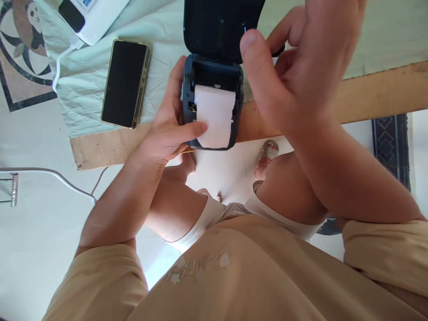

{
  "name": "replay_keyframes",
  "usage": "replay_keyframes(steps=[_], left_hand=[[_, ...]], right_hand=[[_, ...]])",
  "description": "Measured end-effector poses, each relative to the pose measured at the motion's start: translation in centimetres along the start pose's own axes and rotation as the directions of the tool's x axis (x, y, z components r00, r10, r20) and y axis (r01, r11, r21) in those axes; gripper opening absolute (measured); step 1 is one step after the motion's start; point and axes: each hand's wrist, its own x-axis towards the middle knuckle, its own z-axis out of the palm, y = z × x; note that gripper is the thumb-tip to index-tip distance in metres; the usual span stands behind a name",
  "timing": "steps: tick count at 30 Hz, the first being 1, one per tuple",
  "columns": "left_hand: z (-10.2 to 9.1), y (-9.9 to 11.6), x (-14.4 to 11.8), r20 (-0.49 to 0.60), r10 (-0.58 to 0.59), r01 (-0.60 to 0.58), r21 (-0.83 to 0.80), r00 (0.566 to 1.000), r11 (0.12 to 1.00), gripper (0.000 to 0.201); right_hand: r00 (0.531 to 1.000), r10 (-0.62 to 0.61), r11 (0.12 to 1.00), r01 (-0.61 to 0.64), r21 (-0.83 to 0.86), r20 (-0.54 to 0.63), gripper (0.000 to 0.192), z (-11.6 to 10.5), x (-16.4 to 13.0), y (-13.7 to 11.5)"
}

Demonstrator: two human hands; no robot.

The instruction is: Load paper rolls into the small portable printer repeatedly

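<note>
My left hand (177, 120) grips a small dark portable receipt printer (238, 118) from its left side, with the thumb over the front of the paper. The printer's black lid (217, 26) is swung up, away from me. Inside the bay sits a white paper roll (216, 113), its loose end lying toward me. My right hand (294, 62) is by the lid's right edge, fingers curled and thumb tip overlapping that edge. A bit of something dark shows between its fingers; I cannot make out what it is.
A smartphone (125, 84) lies screen up on the pale green cloth (160, 40), left of the printer. Behind it is a white device (90, 22) with a plugged-in white cable (60, 62). The table's bare wooden edge (374, 93) runs above my knees.
</note>
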Motion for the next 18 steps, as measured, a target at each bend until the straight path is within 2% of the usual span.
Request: replay_keyframes(steps=[2,3,5,7,10,13,15,18], left_hand=[[-0.5,-0.1,0.0,0.022,-0.002,0.001,0.023,1.0,1.0,0.098],[-0.7,-0.2,0.0,0.034,0.002,-0.003,0.039,0.999,0.999,0.104],[-0.9,-0.4,0.0,0.047,0.017,-0.02,0.069,0.999,0.997,0.109],[-1.0,-0.6,0.0,0.038,0.021,-0.024,0.092,0.999,0.995,0.109],[-1.2,-1.1,0.2,0.013,0.076,-0.077,0.082,0.997,0.994,0.096],[-1.6,-1.2,0.4,0.043,0.08,-0.082,0.055,0.996,0.995,0.095],[-1.8,-1.1,0.4,0.065,0.05,-0.053,0.048,0.997,0.997,0.101],[-1.9,-0.9,0.3,0.067,0.034,-0.036,0.039,0.997,0.999,0.103]], right_hand=[[0.986,-0.076,0.997,0.073,-0.026,-0.151,0.047,0.2,0.3,0.6],[0.964,-0.131,0.991,0.125,-0.041,-0.234,0.045,0.4,0.3,0.8],[0.944,-0.194,0.98,0.198,-0.012,-0.266,0.039,0.6,0.3,0.9],[0.942,-0.263,0.961,0.276,0.034,-0.208,0.029,0.8,0.2,0.8],[0.923,-0.371,0.924,0.378,0.058,-0.104,0.016,1.0,0.0,0.5],[0.9,-0.422,0.899,0.431,0.079,-0.11,0.012,1.4,-0.1,0.6],[0.918,-0.396,0.911,0.396,0.114,-0.026,0.014,1.5,-0.2,0.6],[0.952,-0.262,0.963,0.249,0.1,0.157,0.014,1.2,-0.4,0.3]])
